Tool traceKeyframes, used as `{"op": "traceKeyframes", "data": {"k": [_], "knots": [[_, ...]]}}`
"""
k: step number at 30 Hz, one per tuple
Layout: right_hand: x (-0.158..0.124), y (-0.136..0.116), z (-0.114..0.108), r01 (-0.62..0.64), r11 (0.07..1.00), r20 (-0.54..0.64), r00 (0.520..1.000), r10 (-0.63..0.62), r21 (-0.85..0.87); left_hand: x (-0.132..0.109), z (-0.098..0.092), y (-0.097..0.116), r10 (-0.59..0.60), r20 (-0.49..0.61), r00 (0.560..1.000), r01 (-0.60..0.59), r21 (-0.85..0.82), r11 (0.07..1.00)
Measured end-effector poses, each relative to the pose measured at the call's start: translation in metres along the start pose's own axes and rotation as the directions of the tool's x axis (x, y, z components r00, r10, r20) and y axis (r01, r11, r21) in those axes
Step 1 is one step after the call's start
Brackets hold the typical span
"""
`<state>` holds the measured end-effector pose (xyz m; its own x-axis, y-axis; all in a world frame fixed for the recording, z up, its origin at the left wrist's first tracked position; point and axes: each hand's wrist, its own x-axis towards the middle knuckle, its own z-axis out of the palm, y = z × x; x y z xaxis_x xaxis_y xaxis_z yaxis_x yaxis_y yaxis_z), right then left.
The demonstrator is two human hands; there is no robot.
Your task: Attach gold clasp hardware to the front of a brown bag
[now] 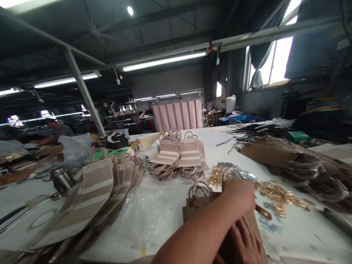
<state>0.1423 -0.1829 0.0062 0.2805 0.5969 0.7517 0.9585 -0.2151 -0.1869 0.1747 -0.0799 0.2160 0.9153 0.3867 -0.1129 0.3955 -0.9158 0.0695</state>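
A brown tote bag (254, 221) with plastic-wrapped handles lies in front of me at the lower middle. My left hand (239, 193) reaches across it, closed over its top edge below a handle (229, 172). Out of that fist, on the right, sticks the end of a brown strap (264, 212) with a hole in it. Just beneath, my right hand (245, 240) grips the bag's front, its fingers bent against the surface and its thumb hidden. Gold metal fittings (280, 196) are heaped to the right, with another gold pile (216, 176) beyond the bag.
Striped bags (96, 183) lean in a row on the left, and more striped bags (189, 152) stand at the back. Clear plastic (145, 212) lies on the white table. Brown bags (283, 157) are piled right. A steel flask (62, 179) and a distant person (59, 128) are left.
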Motion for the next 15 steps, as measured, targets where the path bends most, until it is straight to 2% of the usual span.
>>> {"op": "traceKeyframes", "data": {"k": [4, 7, 9, 11, 13, 14, 15], "knots": [[-0.001, -0.005, -0.013, -0.074, 0.996, -0.004, 0.997, 0.074, 0.056, 0.022, -0.013, 0.019, -0.007, 0.089, 0.996, 0.001, 0.068, 0.998], [0.001, -0.01, -0.017, -0.062, 0.996, 0.008, 0.998, 0.061, 0.068, 0.03, -0.016, 0.021, -0.024, 0.092, 0.995, 0.017, 0.077, 0.997], [0.003, -0.004, -0.021, -0.044, 0.993, 0.01, 0.999, 0.043, 0.111, 0.028, -0.018, 0.02, -0.019, 0.071, 0.997, 0.014, 0.074, 0.997], [0.004, 0.012, -0.032, -0.011, 0.974, 0.026, 1.0, 0.005, 0.226, 0.016, -0.022, 0.022, 0.004, 0.017, 1.0, -0.006, 0.07, 0.998], [0.004, 0.036, -0.048, -0.031, 0.935, 0.056, 0.998, 0.012, 0.354, -0.008, -0.027, 0.027, 0.061, -0.074, 0.995, -0.055, 0.081, 0.995], [0.004, 0.051, -0.059, -0.096, 0.917, 0.072, 0.995, 0.073, 0.386, -0.025, -0.03, 0.032, 0.128, -0.151, 0.98, -0.114, 0.096, 0.989], [0.006, 0.066, -0.071, -0.183, 0.901, 0.084, 0.983, 0.163, 0.392, -0.044, -0.032, 0.038, 0.218, -0.241, 0.946, -0.195, 0.117, 0.974]]}}
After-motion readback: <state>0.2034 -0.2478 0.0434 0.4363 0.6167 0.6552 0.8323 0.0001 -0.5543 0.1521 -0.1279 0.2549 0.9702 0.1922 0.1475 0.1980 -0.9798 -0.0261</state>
